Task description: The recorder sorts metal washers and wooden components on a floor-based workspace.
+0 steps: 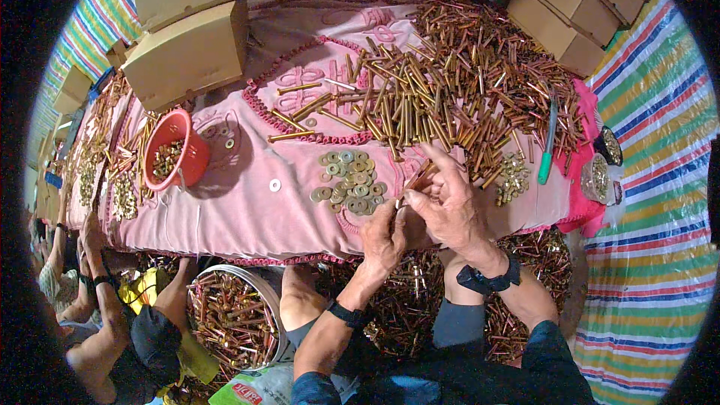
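My left hand [382, 236] is closed in a pinch over the near side of the table, around a small pale piece too small to make out. Close beside it, almost touching, my right hand [450, 206] curls around a brass-coloured bolt [421, 177], partly hidden by the fingers. Flat round washers [351, 184] lie in a heap just left of my hands. To the right sits a small pile of nuts [513, 180]. Beyond my hands spreads a large heap of long brass-coloured bolts [420, 112], some lying singly at its left side.
A pink cloth [225, 221] covers the table. An orange-red basket [196, 157] holds small metal parts. Cardboard boxes [187, 52] stand at both back corners. A green-handled tool [547, 150] lies right. Below are a bolt-filled bucket [274, 292] and, at left, another person's arm [109, 304].
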Motion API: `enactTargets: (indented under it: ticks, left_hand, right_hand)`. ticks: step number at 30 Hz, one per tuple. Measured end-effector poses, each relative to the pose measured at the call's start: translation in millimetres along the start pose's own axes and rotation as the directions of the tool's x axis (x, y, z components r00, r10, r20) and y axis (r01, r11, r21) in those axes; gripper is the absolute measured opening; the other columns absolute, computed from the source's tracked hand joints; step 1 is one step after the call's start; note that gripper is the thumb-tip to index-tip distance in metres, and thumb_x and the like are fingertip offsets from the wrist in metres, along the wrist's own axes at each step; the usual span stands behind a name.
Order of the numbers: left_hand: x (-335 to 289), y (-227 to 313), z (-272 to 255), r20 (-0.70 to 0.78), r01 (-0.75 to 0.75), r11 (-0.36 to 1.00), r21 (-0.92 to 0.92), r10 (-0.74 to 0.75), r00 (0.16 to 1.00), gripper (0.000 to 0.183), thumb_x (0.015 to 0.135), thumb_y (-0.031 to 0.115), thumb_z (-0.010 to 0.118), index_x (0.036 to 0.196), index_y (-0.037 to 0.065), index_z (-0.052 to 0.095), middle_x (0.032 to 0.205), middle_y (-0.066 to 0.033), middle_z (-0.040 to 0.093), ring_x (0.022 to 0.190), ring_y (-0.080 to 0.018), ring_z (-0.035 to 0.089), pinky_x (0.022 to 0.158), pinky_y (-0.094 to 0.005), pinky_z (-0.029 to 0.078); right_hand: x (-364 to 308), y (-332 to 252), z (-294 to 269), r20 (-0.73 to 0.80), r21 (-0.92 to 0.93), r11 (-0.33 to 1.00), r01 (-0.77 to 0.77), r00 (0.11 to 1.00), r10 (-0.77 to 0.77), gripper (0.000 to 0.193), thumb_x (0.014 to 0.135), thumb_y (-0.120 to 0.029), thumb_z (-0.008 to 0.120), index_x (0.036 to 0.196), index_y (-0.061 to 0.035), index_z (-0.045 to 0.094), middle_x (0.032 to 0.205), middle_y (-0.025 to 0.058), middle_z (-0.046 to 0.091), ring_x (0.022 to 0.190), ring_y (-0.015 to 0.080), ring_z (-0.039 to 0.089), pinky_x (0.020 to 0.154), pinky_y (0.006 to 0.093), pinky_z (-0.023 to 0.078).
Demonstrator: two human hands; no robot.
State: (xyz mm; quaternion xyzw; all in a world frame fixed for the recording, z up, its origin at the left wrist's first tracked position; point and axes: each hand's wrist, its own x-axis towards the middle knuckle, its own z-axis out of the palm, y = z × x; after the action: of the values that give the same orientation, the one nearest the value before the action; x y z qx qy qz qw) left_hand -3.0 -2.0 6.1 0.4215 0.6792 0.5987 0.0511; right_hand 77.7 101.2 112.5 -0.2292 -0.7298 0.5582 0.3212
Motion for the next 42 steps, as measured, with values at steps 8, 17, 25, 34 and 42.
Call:
enactTargets:
  ticks: [8,17,25,34,42]
  left_hand:
    - [-7.8,-8.6,2.2,0.080,0.024,1.000,0.000,-0.024,0.996,0.031,0.091,0.003,0.063,0.122,0.002,0.062,0.092,-0.0193,0.067,0.075,-0.0321,0.069,0.064,-0.0383,0.053]
    - [-9.7,0.5,2.8,0.058,0.112,0.980,-0.163,-0.103,0.993,0.039,0.099,0.006,0.055,0.138,0.003,0.048,0.104,-0.0121,0.067,0.091,-0.0204,0.065,0.083,-0.0323,0.052]
    - [-6.8,6.0,9.0,0.003,0.120,0.984,-0.128,-0.121,0.993,0.022,0.102,0.008,0.052,0.123,0.001,0.055,0.100,-0.0117,0.066,0.088,-0.0201,0.063,0.080,-0.0318,0.051]
    - [-2.8,-2.8,10.4,-0.020,0.008,1.000,0.004,-0.008,1.000,0.022,0.096,0.008,0.062,0.118,0.008,0.058,0.088,-0.0132,0.070,0.068,-0.0291,0.068,0.060,-0.0356,0.053]
    - [-7.0,-6.9,8.2,0.065,0.014,0.998,-0.058,-0.011,0.998,0.033,0.092,0.001,0.063,0.125,0.003,0.056,0.102,-0.0202,0.069,0.085,-0.0325,0.071,0.072,-0.0370,0.056]
  right_hand:
    - [-3.9,2.6,-1.9,0.293,-0.464,0.775,0.429,0.900,-0.323,0.037,0.089,-0.007,0.065,0.125,-0.0023,0.059,0.114,0.0142,0.067,0.091,0.0321,0.068,0.080,0.0422,0.056]
    - [-31.5,41.1,-76.5,-0.036,-0.663,0.740,0.112,0.983,-0.181,0.016,0.084,-0.009,0.070,0.099,-0.0052,0.070,0.087,0.0140,0.066,0.085,0.0310,0.066,0.073,0.0389,0.054]
    - [-28.3,54.2,-165.6,-0.236,-0.917,0.245,-0.316,0.922,0.306,0.019,0.083,-0.020,0.069,0.086,-0.0015,0.066,0.090,0.0228,0.066,0.082,0.0418,0.064,0.069,0.0493,0.050]
    - [-13.6,55.8,-124.2,-0.103,-0.629,0.763,-0.149,0.989,0.108,0.015,0.083,-0.009,0.069,0.094,0.0010,0.065,0.087,0.0192,0.069,0.075,0.0309,0.069,0.065,0.0403,0.053]
    - [-11.0,29.7,-35.9,0.202,-0.108,0.984,-0.139,0.966,0.159,0.023,0.090,-0.010,0.068,0.110,0.0011,0.068,0.088,0.0076,0.071,0.076,0.0133,0.068,0.069,0.0291,0.054]
